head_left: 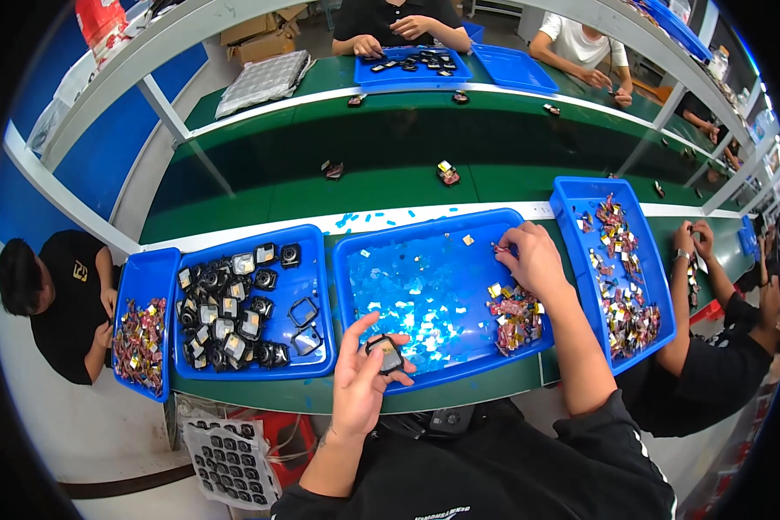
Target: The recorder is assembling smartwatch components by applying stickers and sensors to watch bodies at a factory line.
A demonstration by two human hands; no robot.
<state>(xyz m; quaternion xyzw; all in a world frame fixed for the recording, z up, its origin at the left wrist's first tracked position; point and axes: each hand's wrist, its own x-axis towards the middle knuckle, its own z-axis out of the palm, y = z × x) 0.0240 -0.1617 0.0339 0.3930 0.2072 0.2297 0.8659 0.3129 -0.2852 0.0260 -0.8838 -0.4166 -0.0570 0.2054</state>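
My left hand (358,381) holds a black, square watch-like case (386,354), its pale yellowish inside facing up, over the near edge of the middle blue tray (348,286). At that tray's far right, my right hand (537,262) pinches a small reddish part (500,249), mostly covered by the fingers. Just below the right hand lies a heap of small red and gold electronic parts (517,322). Scattered blue film pieces (407,286) cover much of the tray's left and middle.
A blue tray (295,364) of black watch-like cases stands left, beside a narrow tray (169,264) of reddish parts. Another parts tray (566,198) stands right. Beyond runs a green conveyor belt (381,178) carrying a few parts. Co-workers sit on both sides and opposite.
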